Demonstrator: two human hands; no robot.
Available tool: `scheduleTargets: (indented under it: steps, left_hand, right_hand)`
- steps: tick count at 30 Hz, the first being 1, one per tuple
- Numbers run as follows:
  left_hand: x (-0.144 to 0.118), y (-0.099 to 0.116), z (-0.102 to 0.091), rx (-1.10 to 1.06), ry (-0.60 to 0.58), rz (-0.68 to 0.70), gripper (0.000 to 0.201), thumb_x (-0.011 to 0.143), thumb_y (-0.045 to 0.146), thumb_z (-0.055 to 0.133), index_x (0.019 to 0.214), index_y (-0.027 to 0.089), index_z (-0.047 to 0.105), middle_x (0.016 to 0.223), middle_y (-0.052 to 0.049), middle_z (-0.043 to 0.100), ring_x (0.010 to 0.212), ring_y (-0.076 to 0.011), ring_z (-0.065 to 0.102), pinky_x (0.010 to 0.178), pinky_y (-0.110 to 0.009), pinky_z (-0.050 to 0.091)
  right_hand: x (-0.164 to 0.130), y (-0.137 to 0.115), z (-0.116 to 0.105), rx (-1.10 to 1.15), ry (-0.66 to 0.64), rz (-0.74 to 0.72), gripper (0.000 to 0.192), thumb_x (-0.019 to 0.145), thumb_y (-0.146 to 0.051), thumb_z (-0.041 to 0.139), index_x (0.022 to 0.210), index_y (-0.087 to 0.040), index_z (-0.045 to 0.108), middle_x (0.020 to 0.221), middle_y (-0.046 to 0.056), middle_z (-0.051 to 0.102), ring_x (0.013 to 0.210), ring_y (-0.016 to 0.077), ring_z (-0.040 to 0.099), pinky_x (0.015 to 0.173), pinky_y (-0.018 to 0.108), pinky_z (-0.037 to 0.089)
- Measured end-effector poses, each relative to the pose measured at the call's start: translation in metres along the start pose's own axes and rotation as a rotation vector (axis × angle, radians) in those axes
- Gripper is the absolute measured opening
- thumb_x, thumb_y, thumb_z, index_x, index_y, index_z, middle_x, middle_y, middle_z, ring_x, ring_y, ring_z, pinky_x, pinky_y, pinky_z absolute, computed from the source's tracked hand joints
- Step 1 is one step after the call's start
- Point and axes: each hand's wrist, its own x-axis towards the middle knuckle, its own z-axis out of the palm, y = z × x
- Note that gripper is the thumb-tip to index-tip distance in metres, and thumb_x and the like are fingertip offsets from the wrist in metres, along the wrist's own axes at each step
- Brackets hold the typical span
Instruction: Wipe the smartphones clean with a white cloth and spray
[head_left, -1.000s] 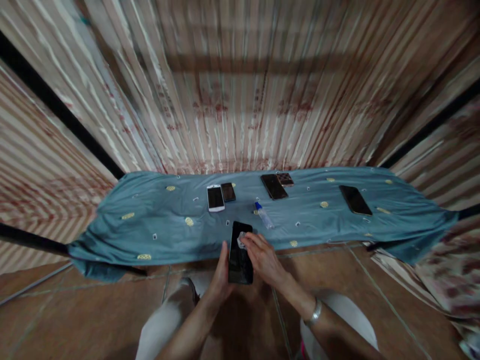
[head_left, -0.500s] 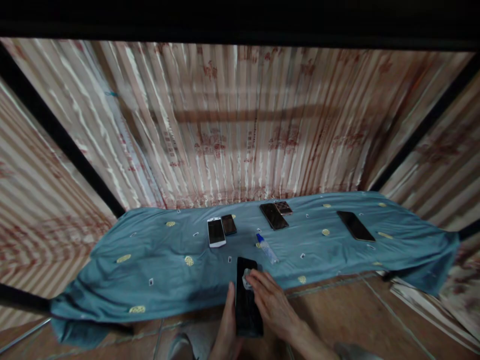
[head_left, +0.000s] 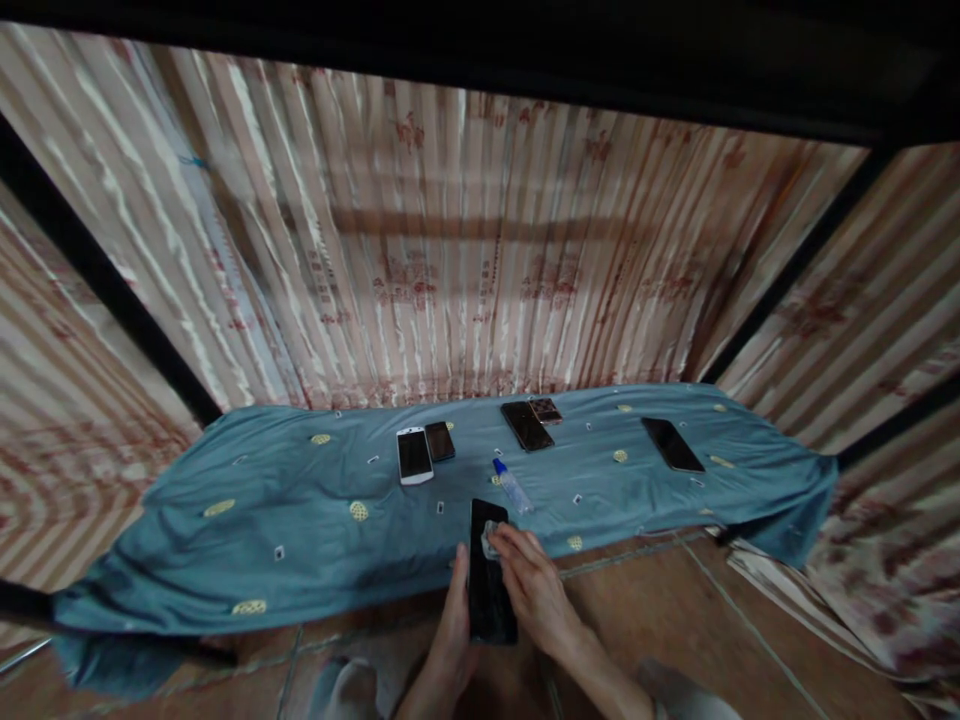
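1 hand (head_left: 538, 592) holds a wad (head_left: 489, 541), perhaps crumpled tissue, on a glossy phone (head_left: 490, 600).

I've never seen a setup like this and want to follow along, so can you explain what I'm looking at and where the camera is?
There's no machine here: these are a person's two bare hands, seen by a camera worn on their head, looking forward and down. The left hand holds a dark phone; the right hand presses a small whitish wad against its screen. Beyond them is a blue cloth with yellow motifs. On it lie a white-framed phone beside a smaller dark device, a clear bottle with a blue cap, a large dark phone next to a small patterned item, and, off to the right, another dark phone. Striped curtains hang behind.
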Motion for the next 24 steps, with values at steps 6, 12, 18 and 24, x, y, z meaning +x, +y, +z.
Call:
scheduleTargets:
  steps: [6, 12, 18, 24]
  left_hand:
    - [-0.003, 0.013, -0.001, 0.083, 0.045, 0.029, 0.055, 0.094, 0.054, 0.037, 0.123, 0.016, 0.067, 0.12, -0.012, 0.07, 0.123, -0.0297, 0.059, 0.112, -0.046, 0.036]
    - [-0.003, 0.027, -0.002, 0.163, 0.098, 0.088, 0.072, 0.078, 0.072, 0.053, 0.113, 0.011, 0.07, 0.104, -0.015, 0.075, 0.104, -0.0333, 0.069, 0.096, -0.046, 0.051]
    - [0.0, 0.028, -0.005, 0.132, 0.122, 0.055, 0.073, 0.076, 0.075, 0.05, 0.098, 0.009, 0.073, 0.098, -0.017, 0.075, 0.103, -0.0319, 0.069, 0.092, -0.042, 0.054]
    - [0.005, 0.011, -0.012, 0.142, 0.202, 0.263, 0.054, 0.065, 0.064, 0.073, 0.091, 0.016, 0.075, 0.109, -0.01, 0.074, 0.124, -0.0271, 0.058, 0.108, -0.034, 0.042]
  right_hand:
    - [0.012, -0.006, 0.01, 0.034, 0.027, -0.031, 0.048, 0.091, -0.004, 0.038, 0.133, -0.02, 0.055, 0.121, 0.012, 0.064, 0.114, 0.023, 0.061, 0.095, 0.043, 0.055]
    - [0.005, -0.031, 0.014, 0.103, -0.068, -0.095, 0.046, 0.091, -0.004, 0.037, 0.132, -0.017, 0.053, 0.12, 0.013, 0.062, 0.112, 0.0225, 0.059, 0.098, 0.043, 0.052]
    - [0.007, -0.047, 0.016, 0.23, -0.118, -0.113, 0.041, 0.095, -0.007, 0.037, 0.131, -0.016, 0.055, 0.115, 0.012, 0.063, 0.103, 0.0205, 0.058, 0.093, 0.036, 0.053]
    - [0.025, -0.026, 0.02, 0.193, -0.064, -0.065, 0.043, 0.097, -0.009, 0.037, 0.136, -0.017, 0.052, 0.122, 0.013, 0.059, 0.108, 0.022, 0.055, 0.094, 0.037, 0.051]
